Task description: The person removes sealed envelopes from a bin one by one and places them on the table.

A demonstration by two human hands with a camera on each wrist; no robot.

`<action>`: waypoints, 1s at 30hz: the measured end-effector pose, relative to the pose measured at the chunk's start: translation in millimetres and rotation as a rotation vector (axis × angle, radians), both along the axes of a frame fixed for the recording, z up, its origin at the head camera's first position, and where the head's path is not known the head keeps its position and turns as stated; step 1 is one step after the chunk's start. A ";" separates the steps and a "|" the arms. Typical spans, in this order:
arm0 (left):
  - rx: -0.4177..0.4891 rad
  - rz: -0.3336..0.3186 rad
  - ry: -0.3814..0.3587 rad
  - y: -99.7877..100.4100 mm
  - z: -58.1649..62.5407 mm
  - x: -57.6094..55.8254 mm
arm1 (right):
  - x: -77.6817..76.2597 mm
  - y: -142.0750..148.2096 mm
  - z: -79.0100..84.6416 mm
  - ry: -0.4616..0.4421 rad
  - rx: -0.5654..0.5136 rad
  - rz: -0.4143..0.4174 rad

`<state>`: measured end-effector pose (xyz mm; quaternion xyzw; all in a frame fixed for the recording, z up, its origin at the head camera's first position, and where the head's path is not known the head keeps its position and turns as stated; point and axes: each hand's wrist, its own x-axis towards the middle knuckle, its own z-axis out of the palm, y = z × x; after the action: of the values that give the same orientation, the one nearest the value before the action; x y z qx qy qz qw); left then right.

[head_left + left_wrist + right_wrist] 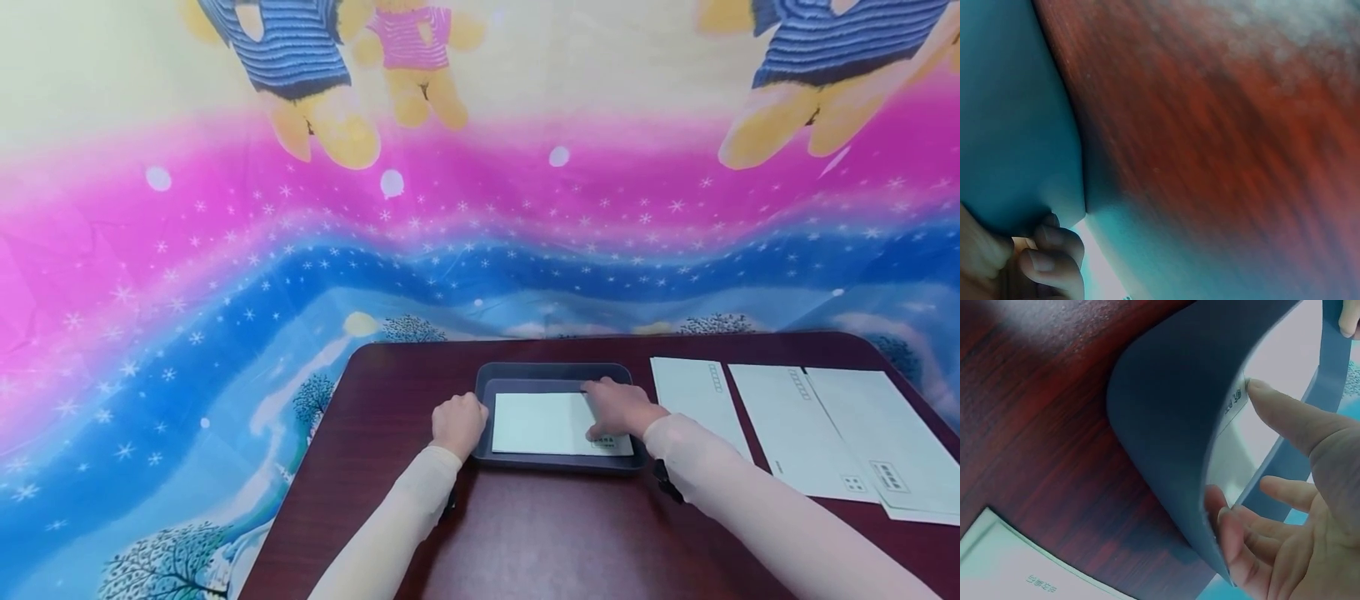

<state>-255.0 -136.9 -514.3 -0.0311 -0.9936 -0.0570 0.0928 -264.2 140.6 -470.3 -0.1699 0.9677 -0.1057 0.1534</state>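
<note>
1 tray (pixel 558 465) | 1 envelope (pixel 538 425) visible inside | 3+ envelopes (pixel 802 442) outside | left fingers (pixel 1054 265) grip tray | right fingers (pixel 1291 492) spread wide

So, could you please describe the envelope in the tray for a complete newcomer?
On the dark red table, find the dark tray. Inside lies the white envelope, its right end under the right hand. Unlike the envelopes lying directly on the table, it lies sideways.

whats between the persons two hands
In the head view, most of the white envelope lies between the left hand and right hand, inside the dark tray.
</note>
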 end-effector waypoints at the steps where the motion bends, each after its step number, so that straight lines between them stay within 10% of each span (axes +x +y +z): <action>1: 0.004 -0.001 0.002 0.4 0.1 0.1 | 0.0 0.1 -0.3 0.003 0.005 0.000; 30: 0.004 -0.006 0.017 0.7 -0.5 0.3 | -13.2 11.3 -2.3 0.112 -0.131 -0.038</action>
<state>-254.7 -136.2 -514.8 -0.0346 -0.9925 -0.0589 0.1011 -277.4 151.9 -472.6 -0.1667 0.9688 -0.1623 0.0857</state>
